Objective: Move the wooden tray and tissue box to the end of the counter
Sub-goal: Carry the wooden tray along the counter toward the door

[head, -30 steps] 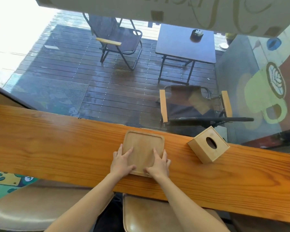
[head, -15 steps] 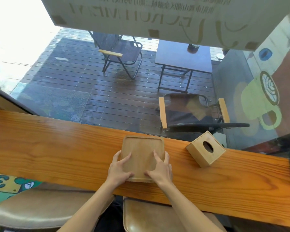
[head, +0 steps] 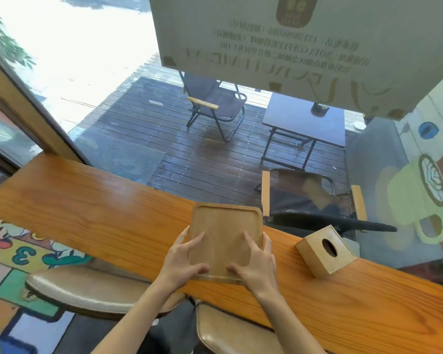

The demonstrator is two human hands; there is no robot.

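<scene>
A square wooden tray [head: 225, 226] with a raised rim is held over the middle of the long wooden counter [head: 87, 215]. My left hand [head: 184, 259] grips its near left corner, thumb on top. My right hand [head: 256, 261] grips its near right corner the same way. The tray's near edge looks lifted off the counter. A wooden tissue box [head: 325, 251] with an oval slot on top sits on the counter to the right of the tray, turned at an angle, apart from both hands.
The counter runs along a window; its left end [head: 18, 180] meets a wooden window frame. Two padded stools [head: 87, 292] stand under the near edge. Beyond the glass lie a deck, folding chairs and a small table.
Both hands have closed on the tray's near corners and raised it a little. The view has tilted up and swung left, showing the counter's left end.
</scene>
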